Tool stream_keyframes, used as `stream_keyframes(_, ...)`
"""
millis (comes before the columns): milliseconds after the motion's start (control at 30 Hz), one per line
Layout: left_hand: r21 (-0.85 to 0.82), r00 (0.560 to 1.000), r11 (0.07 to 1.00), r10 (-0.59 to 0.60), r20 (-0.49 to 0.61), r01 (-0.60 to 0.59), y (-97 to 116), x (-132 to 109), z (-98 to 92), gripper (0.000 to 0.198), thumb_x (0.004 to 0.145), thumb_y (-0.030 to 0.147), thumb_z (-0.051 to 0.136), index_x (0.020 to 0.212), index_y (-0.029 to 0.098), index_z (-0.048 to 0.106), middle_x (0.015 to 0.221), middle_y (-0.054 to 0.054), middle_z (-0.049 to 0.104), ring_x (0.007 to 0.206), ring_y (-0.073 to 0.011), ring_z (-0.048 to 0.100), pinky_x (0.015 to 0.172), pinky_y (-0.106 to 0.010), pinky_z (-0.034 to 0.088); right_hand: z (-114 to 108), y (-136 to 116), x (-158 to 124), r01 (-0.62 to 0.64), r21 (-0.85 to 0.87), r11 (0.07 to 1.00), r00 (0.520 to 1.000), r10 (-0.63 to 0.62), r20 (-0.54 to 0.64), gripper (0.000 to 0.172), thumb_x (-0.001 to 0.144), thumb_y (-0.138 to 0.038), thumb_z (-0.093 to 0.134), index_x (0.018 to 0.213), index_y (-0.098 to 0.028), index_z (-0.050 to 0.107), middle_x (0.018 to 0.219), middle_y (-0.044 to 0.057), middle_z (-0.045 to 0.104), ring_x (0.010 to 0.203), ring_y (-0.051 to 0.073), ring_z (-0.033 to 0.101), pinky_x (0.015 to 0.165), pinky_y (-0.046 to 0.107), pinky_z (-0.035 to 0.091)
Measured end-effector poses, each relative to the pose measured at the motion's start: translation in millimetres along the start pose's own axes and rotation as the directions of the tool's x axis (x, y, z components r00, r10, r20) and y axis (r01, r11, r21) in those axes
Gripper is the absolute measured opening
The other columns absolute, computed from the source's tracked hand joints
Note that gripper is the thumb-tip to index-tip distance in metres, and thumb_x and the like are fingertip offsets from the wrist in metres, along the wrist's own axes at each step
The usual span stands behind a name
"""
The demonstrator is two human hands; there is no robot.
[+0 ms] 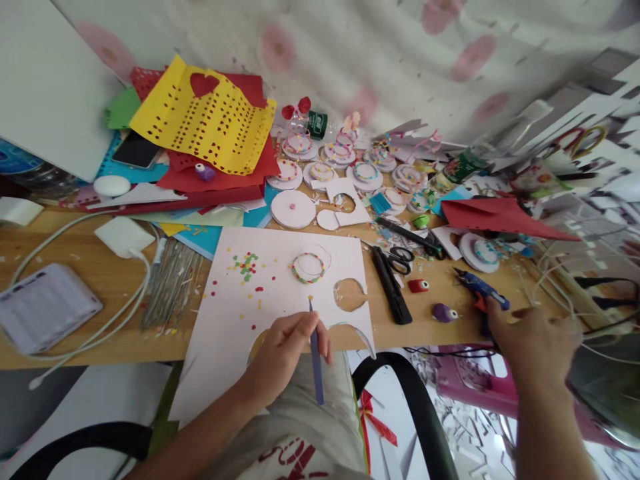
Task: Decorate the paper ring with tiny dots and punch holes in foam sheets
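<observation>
My left hand point(295, 340) pinches a pair of purple tweezers point(316, 363), their tips pointing away from me. A tiny yellow paper piece point(311, 298) is at the tips. Just beyond lies a ring dotted with coloured pieces point(295, 270), on a white sheet point(280, 307) with round cut-outs. Small green, red and yellow paper bits point(246, 267) are scattered on the sheet's left part. At the right, my right hand point(533, 340) is closed at the rear of a blue hot glue gun point(475, 285), whose nozzle points left. Some of its fingers are hidden or blurred.
Several decorated rings on white discs point(365, 175) stand at the back. Black scissors point(400, 259), a black cutter point(391, 287), red point(418, 285) and purple point(444, 313) punches lie right of the sheet. Wire sticks point(173, 283), a white cable and a power bank point(50, 308) are left.
</observation>
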State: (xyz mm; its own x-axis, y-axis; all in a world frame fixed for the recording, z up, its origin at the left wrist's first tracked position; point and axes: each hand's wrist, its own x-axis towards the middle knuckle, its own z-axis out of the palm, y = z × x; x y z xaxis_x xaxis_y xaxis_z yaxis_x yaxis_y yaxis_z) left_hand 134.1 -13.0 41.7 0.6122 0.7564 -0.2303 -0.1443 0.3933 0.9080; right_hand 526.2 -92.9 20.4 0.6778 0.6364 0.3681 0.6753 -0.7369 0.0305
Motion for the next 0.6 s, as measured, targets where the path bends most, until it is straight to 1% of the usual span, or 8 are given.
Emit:
stream_keyframes(67,-0.066,0.999,0.997,0.034,0.027,-0.033,-3.8,2.1,1.8,0.045,0.099,0.04,0.036,0.065,0.017,0.056,0.063,-0.003,0.059,0.065,-0.0165,0.054,0.071,-0.03,0.04,-26.5,-22.5,-19.4,0.012,0.171,0.985,0.997,0.002,-0.083,0.035,0.08,-0.05,0.048,0.077,-0.018,0.061,0.074,0.017,0.059,0.089,0.041,0.057,0.071,0.049,0.042)
stream_keyframes(133,-0.127,0.996,0.989,0.08,0.05,-0.073,-6.8,4.5,5.3,0.045,0.1,0.039,0.035,0.066,0.017,0.056,0.065,-0.003,0.059,0.067,-0.0167,0.054,0.072,-0.03,0.041,-58.4,-54.9,-48.3,0.009,0.546,0.838,0.981,-0.113,0.158,0.033,0.086,-0.051,0.046,0.082,-0.023,0.061,0.077,0.011,0.061,0.08,0.031,0.058,0.073,0.043,0.044)
stream_keyframes(167,-0.147,0.993,0.984,0.107,0.052,-0.098,-7.9,5.8,7.5,0.045,0.1,0.038,0.035,0.066,0.017,0.056,0.066,-0.004,0.058,0.069,-0.0168,0.054,0.073,-0.03,0.041,-73.0,-73.5,-64.4,-0.074,0.713,0.697,0.923,-0.223,0.315,0.034,0.087,-0.053,0.049,0.077,-0.023,0.062,0.075,0.008,0.061,0.075,0.028,0.057,0.07,0.039,0.045)
stream_keyframes(200,-0.162,0.99,0.979,0.132,0.053,-0.122,-8.7,6.9,9.8,0.046,0.1,0.038,0.035,0.066,0.017,0.057,0.067,-0.004,0.058,0.071,-0.0167,0.055,0.074,-0.03,0.041,-85.0,-92.4,-80.4,-0.213,0.802,0.558,0.79,-0.385,0.477,0.037,0.09,-0.053,0.046,0.076,-0.023,0.063,0.075,0.007,0.062,0.074,0.025,0.057,0.07,0.037,0.046)
stream_keyframes(267,-0.203,0.987,0.97,0.15,0.065,-0.134,-9.6,8.6,14.0,0.047,0.1,0.04,0.037,0.065,0.016,0.058,0.069,-0.004,0.057,0.067,-0.015,0.054,0.069,-0.028,0.042,-98.6,-127.5,-109.0,-0.555,0.771,0.313,0.387,-0.723,0.572,0.043,0.094,-0.053,0.04,0.089,-0.02,0.067,0.083,0.008,0.065,0.079,0.022,0.059,0.074,0.035,0.047)
stream_keyframes(367,-0.267,0.989,0.961,0.104,0.104,-0.073,-9.9,9.2,17.2,0.045,0.098,0.042,0.041,0.067,0.016,0.061,0.068,-0.001,0.052,0.05,-0.0088,0.044,0.05,-0.024,0.036,-95.6,-162.4,-138.9,-0.954,0.294,0.05,0.072,-0.918,0.39,0.042,0.09,-0.054,0.05,0.101,-0.016,0.064,0.083,0.007,0.065,0.075,0.017,0.061,0.069,0.028,0.049)
stream_keyframes(467,-0.239,0.988,0.966,0.125,0.094,-0.099,-9.2,8.7,16.7,0.047,0.097,0.044,0.043,0.065,0.015,0.063,0.069,-0.002,0.05,0.052,-0.0083,0.041,0.052,-0.024,0.036,-83.7,-175.0,-155.7,-0.971,-0.236,-0.036,-0.011,-0.981,0.195,0.035,0.085,-0.047,0.057,0.099,-0.015,0.063,0.063,-0.001,0.056,0.049,0.008,0.046,0.044,0.016,0.04)
stream_keyframes(600,-0.156,0.98,0.972,0.188,0.066,-0.176,-8.6,8.6,13.8,0.054,0.096,0.049,0.041,0.058,0.017,0.063,0.073,-0.007,0.053,0.068,-0.0158,0.05,0.063,-0.028,0.042,-80.7,-175.9,-166.0,-0.865,-0.496,-0.071,0.053,-0.997,0.049,0.022,0.087,-0.033,0.06,0.1,-0.015,0.061,0.053,-0.008,0.044,0.036,0.004,0.022,0.032,0.012,0.025)
